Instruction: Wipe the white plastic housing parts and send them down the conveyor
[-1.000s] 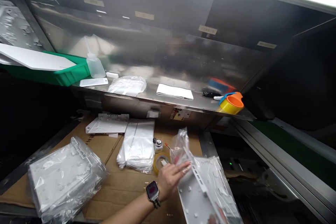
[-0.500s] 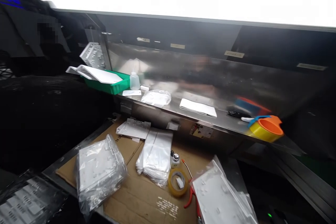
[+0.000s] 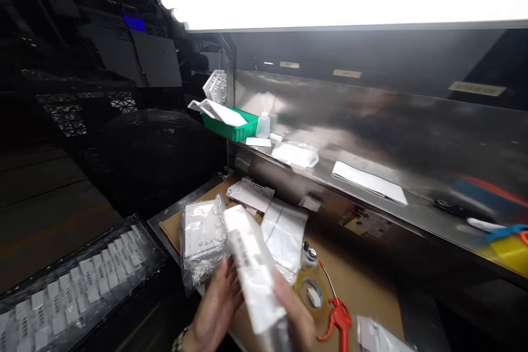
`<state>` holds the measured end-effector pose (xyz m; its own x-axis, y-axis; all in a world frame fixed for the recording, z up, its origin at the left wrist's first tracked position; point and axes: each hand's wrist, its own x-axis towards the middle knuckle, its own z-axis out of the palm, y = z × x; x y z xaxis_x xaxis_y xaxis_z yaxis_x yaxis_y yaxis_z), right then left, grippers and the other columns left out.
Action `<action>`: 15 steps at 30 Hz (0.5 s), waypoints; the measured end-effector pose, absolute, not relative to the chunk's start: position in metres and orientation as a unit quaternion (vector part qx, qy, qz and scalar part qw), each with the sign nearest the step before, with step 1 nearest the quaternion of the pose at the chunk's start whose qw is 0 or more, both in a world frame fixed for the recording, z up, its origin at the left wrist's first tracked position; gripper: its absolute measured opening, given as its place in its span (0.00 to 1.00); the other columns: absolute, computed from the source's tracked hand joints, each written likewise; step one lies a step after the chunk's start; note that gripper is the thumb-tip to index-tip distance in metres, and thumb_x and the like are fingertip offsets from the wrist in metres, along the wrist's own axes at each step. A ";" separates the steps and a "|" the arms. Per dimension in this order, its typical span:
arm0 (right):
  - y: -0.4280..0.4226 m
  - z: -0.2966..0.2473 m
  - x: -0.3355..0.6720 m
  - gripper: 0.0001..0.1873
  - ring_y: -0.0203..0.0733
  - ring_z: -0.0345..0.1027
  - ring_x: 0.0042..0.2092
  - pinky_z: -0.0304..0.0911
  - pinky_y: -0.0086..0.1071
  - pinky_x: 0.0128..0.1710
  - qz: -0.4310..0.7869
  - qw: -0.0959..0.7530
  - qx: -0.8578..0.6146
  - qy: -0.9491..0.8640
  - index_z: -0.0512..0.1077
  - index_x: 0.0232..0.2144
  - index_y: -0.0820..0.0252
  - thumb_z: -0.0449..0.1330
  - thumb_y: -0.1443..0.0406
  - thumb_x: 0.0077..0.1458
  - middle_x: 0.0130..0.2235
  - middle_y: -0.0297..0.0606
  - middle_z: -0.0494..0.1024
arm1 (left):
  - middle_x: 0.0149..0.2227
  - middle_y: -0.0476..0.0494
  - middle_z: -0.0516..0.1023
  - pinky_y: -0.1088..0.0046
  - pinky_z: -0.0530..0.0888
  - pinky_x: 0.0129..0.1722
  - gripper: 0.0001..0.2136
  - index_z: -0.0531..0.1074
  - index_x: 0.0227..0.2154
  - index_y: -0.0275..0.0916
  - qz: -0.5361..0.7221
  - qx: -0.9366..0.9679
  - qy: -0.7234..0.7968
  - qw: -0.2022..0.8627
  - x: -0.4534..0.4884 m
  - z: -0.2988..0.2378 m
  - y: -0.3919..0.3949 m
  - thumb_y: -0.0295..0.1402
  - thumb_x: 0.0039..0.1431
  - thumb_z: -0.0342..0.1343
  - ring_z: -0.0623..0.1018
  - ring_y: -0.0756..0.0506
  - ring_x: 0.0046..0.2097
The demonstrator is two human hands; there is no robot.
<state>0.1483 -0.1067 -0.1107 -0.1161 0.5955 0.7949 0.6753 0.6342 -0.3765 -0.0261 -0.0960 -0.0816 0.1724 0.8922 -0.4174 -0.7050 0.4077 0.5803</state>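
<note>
A long white part in a clear plastic bag (image 3: 251, 264) is tilted up above the near side of the bench, blurred by motion. My right hand (image 3: 295, 308) grips its right side, with the fingertips partly smeared. Along its lower left side is my left hand (image 3: 218, 305), thumb raised and fingers apart; whether the fingers touch the bag cannot be made out. Behind my left hand lies another bagged white part (image 3: 204, 234). A stack of clear plastic bags (image 3: 284, 231) is beyond the held part.
Right of my hands are a tape roll (image 3: 311, 291), a small pump bottle (image 3: 309, 256) and a red air gun (image 3: 340, 319). A black tray (image 3: 142, 280) with a row of labelled white parts stands at left. A steel shelf (image 3: 324, 173) carries a green bin (image 3: 235, 131).
Both hands have come into view, with a bagged white part in the right one. The view has swung left, showing more of the row of parts in the black tray.
</note>
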 end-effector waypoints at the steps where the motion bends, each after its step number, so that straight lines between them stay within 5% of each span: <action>1: -0.097 -0.111 0.128 0.25 0.41 0.81 0.35 0.58 0.57 0.65 -0.033 0.503 -0.379 -0.776 0.81 0.43 0.60 0.42 0.68 0.67 0.34 0.36 0.86 | 0.58 0.29 0.76 0.53 0.74 0.57 0.36 0.70 0.58 0.38 0.530 0.101 0.364 0.759 -0.038 -0.084 -0.098 0.59 0.54 0.63 0.74 0.28 0.61; 3: -0.088 -0.114 0.097 0.19 0.41 0.77 0.54 0.71 0.41 0.57 -0.016 0.470 -0.301 -0.829 0.78 0.51 0.48 0.52 0.68 0.65 0.49 0.31 0.83 | 0.47 0.29 0.82 0.52 0.79 0.47 0.33 0.72 0.53 0.37 0.540 0.085 0.426 0.721 -0.063 -0.091 -0.098 0.49 0.47 0.72 0.80 0.25 0.53; 6: -0.093 -0.120 0.075 0.32 0.50 0.65 0.65 0.69 0.53 0.59 0.037 0.408 -0.290 -0.865 0.66 0.64 0.44 0.61 0.66 0.58 0.65 0.35 0.69 | 0.38 0.38 0.84 0.56 0.81 0.41 0.31 0.72 0.52 0.41 0.588 0.112 0.514 0.614 -0.110 -0.110 -0.079 0.35 0.44 0.74 0.83 0.29 0.46; 10: -0.105 -0.130 0.095 0.40 0.56 0.59 0.69 0.64 0.57 0.63 0.105 0.383 -0.386 -0.833 0.59 0.68 0.48 0.61 0.67 0.55 0.70 0.44 0.61 | 0.31 0.45 0.82 0.64 0.81 0.37 0.27 0.72 0.50 0.39 0.610 0.140 0.576 0.526 -0.176 -0.130 -0.025 0.27 0.44 0.70 0.84 0.36 0.38; 15: -0.131 -0.147 0.214 0.20 0.55 0.66 0.66 0.72 0.48 0.58 0.059 0.357 -0.539 -0.761 0.74 0.56 0.50 0.56 0.67 0.64 0.69 0.46 0.64 | 0.28 0.47 0.80 0.63 0.79 0.35 0.19 0.75 0.44 0.36 0.559 0.201 0.646 0.479 -0.202 -0.126 0.025 0.29 0.47 0.69 0.82 0.38 0.35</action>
<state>0.2136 -0.1311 -0.1467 -0.1648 0.8619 0.4795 0.7773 0.4128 -0.4748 -0.2020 0.0251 -0.1264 -0.4603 0.7955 -0.3940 -0.2748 0.2944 0.9153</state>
